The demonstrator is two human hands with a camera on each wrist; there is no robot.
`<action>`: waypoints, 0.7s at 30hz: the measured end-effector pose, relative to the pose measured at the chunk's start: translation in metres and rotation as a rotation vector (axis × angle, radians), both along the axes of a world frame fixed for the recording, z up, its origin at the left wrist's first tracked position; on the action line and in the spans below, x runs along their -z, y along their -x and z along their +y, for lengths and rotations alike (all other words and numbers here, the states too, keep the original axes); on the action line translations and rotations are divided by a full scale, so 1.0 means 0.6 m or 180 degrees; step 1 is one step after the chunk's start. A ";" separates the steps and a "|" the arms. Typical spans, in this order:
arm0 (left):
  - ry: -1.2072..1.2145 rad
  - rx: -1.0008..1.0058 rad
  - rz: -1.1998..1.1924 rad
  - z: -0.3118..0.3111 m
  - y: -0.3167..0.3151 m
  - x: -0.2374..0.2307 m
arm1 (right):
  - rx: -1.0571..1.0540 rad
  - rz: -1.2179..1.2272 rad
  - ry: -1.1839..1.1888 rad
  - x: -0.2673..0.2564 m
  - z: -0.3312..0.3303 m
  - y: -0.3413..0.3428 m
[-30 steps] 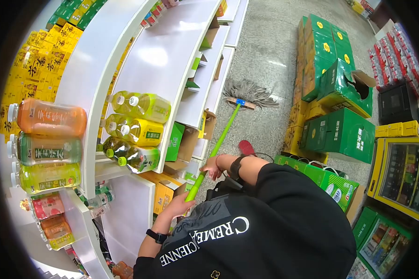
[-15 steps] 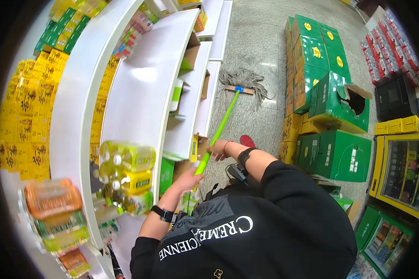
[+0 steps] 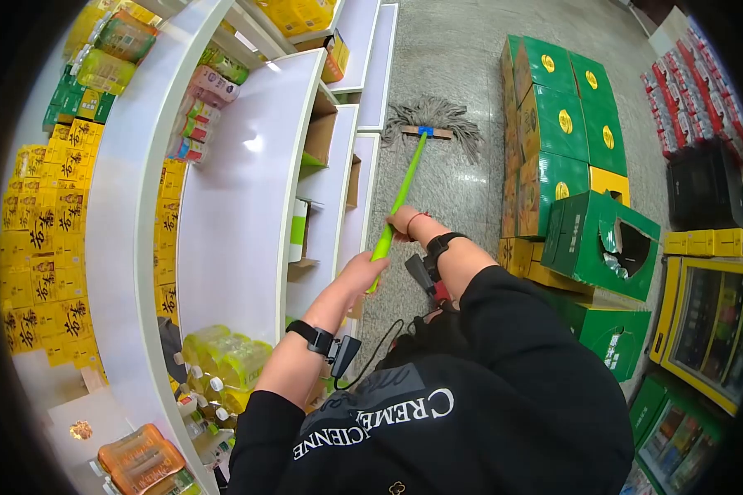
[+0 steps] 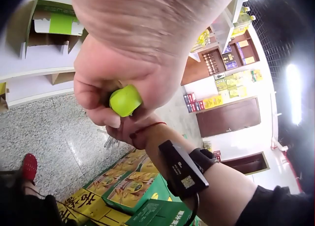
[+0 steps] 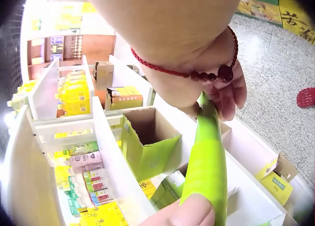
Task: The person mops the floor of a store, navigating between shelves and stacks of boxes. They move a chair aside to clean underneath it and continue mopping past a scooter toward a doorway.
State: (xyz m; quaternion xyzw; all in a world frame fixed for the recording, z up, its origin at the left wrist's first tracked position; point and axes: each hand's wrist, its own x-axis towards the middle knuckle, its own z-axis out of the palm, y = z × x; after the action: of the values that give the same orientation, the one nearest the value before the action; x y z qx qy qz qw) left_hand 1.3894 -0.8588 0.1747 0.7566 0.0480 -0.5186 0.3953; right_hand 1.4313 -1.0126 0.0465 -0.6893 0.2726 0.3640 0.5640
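Floor (image 3: 454, 70) — speckled grey | shelving (image 3: 239, 190) — white, tiered | ceiling light (image 4: 294, 93) glowing | wall (image 4: 234, 146) white

Grey string mop head (image 3: 437, 111) on speckled stone floor (image 3: 470, 186), between white long-boarded shelving (image 3: 231, 206), left, and stacked green rectangular cardboard boxes (image 3: 553, 120), right.

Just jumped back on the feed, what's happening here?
A person in a black top has both hands on the green handle of a mop. The left hand grips it near its top end, and the right hand holds it further down. The mop head is on the speckled floor ahead, strands fanned out, between white shelves on the left and stacked green boxes on the right.
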 end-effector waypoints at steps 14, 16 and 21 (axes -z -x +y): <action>-0.0222 0.0336 -0.0358 0.196 0.169 0.035 | -0.1332 0.0060 0.0219 0.015 0.161 0.147; -0.0194 0.0143 -0.0305 0.249 0.209 0.020 | -0.1543 0.0016 0.0249 0.029 0.210 0.184; -0.0345 0.0123 -0.0012 0.341 0.323 -0.024 | -0.2311 -0.0027 -0.0102 -0.019 0.291 0.289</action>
State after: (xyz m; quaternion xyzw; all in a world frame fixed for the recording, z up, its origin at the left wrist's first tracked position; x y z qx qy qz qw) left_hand 1.1958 -0.6541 0.1892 0.7787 0.0607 -0.5213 0.3438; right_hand 1.2577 -0.8383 0.0580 -0.7338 0.0021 0.5418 0.4099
